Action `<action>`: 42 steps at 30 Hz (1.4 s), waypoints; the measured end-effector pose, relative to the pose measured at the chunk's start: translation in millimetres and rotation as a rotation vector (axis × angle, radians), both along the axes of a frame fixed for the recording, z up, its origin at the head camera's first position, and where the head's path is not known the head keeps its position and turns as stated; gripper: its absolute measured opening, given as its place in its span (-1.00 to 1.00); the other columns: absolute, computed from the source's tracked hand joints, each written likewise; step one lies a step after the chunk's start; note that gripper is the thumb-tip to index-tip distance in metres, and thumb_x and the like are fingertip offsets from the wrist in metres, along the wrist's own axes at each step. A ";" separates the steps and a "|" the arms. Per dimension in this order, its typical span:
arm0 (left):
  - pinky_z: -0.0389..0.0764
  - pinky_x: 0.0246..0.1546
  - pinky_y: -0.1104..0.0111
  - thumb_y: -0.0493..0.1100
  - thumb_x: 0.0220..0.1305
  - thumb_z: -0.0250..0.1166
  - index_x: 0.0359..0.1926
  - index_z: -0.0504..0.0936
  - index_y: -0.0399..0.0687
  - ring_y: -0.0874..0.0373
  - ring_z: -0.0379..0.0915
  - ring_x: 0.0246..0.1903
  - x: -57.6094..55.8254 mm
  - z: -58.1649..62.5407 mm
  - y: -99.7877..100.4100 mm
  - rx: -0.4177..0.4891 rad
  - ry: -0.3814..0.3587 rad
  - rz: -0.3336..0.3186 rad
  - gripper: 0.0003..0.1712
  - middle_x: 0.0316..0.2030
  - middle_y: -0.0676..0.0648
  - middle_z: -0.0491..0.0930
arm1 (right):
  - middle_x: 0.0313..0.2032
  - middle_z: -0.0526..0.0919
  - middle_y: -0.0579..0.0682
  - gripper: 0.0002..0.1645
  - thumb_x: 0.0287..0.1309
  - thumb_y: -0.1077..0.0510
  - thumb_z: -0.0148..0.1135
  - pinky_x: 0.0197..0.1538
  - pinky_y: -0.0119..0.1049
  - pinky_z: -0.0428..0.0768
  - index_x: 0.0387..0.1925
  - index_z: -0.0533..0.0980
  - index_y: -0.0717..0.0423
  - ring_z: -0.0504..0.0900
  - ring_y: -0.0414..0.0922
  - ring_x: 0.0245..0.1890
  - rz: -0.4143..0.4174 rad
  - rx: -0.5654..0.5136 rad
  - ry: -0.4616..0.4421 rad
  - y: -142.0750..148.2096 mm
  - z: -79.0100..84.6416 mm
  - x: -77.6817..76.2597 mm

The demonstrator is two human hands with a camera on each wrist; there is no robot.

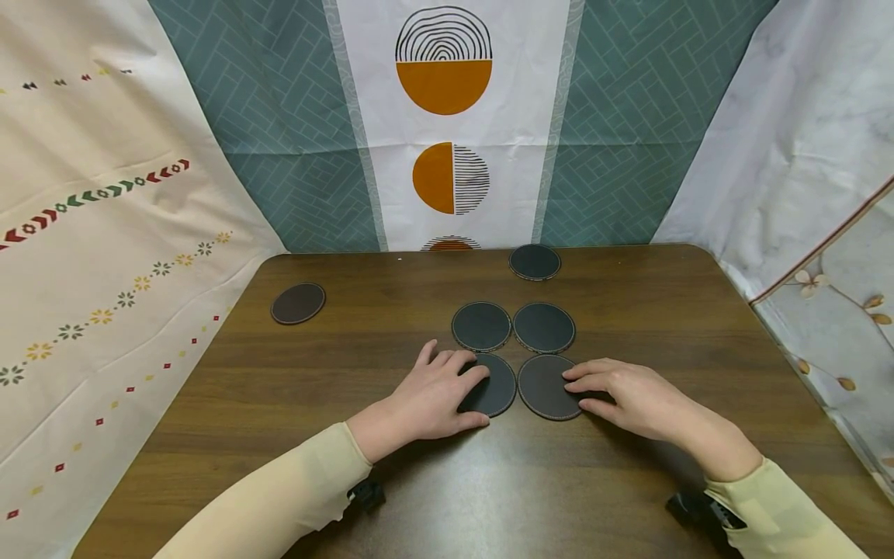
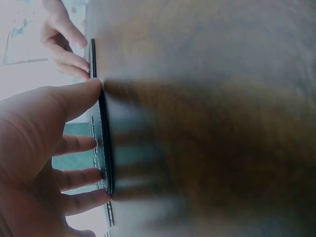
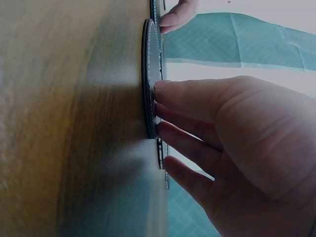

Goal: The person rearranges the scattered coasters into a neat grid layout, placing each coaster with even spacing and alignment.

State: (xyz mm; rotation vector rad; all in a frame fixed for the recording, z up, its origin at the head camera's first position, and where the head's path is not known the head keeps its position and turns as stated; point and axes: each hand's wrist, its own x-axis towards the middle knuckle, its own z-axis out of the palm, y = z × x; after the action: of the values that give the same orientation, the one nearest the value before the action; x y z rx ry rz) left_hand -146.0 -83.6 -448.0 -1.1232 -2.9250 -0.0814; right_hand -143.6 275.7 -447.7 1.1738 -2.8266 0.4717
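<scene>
Two round dark coasters with stitched rims lie side by side on the wooden table. Over the left coaster (image 1: 499, 390) my left hand (image 1: 434, 397) is spread, its thumb at the near rim and its fingertips on the top and the far rim. My right hand (image 1: 632, 397) rests its fingertips on the right edge of the brown-black coaster (image 1: 541, 388); the thumb touches it too in the right wrist view. Just behind these lie another dark coaster (image 1: 481, 326) and a matching coaster (image 1: 544, 327), making a two-by-two block with rims close together.
A single dark coaster (image 1: 535, 262) lies at the table's back edge. Far to the left is a brownish coaster (image 1: 298, 303). The wooden table (image 1: 335, 357) meets hanging patterned cloths, including a green and white curtain (image 1: 293, 116), at the back and sides.
</scene>
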 end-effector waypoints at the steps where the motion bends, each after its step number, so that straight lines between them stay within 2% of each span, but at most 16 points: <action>1: 0.12 0.55 -0.35 0.47 0.42 0.40 0.50 0.59 0.13 -0.13 0.50 0.36 -0.3 0.0 0.1 -0.001 0.002 0.000 -0.17 0.44 -0.14 0.51 | 0.26 0.75 -0.07 -0.62 0.35 0.17 0.58 0.19 0.12 0.72 0.17 0.82 -0.03 0.72 0.05 0.28 -0.001 0.000 0.001 0.1 0.0 0.1; 15: 0.15 0.55 -0.34 0.50 0.45 0.34 0.51 0.59 0.12 -0.15 0.48 0.42 0.5 0.4 -3.5 0.026 0.014 -0.005 -0.15 0.51 -0.18 0.46 | 0.26 0.74 -0.09 -0.62 0.36 0.16 0.57 0.17 0.13 0.73 0.18 0.81 -0.05 0.72 0.04 0.27 0.002 -0.002 0.000 -0.6 1.0 0.7; 27: 0.15 0.56 -0.35 0.49 0.49 0.29 0.62 0.48 0.09 -0.22 0.23 0.62 -2.4 -0.2 -11.3 0.058 0.059 0.020 -0.08 0.62 -0.21 0.33 | 0.27 0.74 -0.09 -0.62 0.36 0.16 0.57 0.18 0.12 0.72 0.18 0.81 -0.06 0.72 0.04 0.27 0.008 -0.003 0.007 0.3 -0.6 0.4; 36: 0.03 0.61 -0.32 0.52 0.52 0.21 0.72 0.33 0.08 -0.14 0.01 0.71 -4.2 0.6 -18.8 0.045 0.053 0.080 0.00 0.70 -0.13 0.21 | 0.27 0.74 -0.10 -0.62 0.36 0.15 0.58 0.18 0.12 0.73 0.18 0.81 -0.07 0.72 0.04 0.27 0.004 -0.003 0.004 0.7 -1.4 0.9; 42: 0.05 0.59 -0.36 0.52 0.52 0.21 0.72 0.31 0.04 -0.17 0.02 0.70 -8.3 0.1 -24.8 0.057 0.082 0.093 0.02 0.70 -0.15 0.19 | 0.27 0.74 -0.10 -0.61 0.35 0.16 0.58 0.19 0.12 0.72 0.18 0.82 -0.07 0.72 0.03 0.28 0.003 -0.003 0.010 0.8 -0.7 1.6</action>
State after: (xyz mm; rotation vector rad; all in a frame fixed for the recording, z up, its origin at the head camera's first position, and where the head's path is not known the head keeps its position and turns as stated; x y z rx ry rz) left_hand -154.3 -108.4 -447.8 -0.9576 -2.8772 -0.1148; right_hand -142.0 276.5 -448.4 1.1767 -2.8147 0.4688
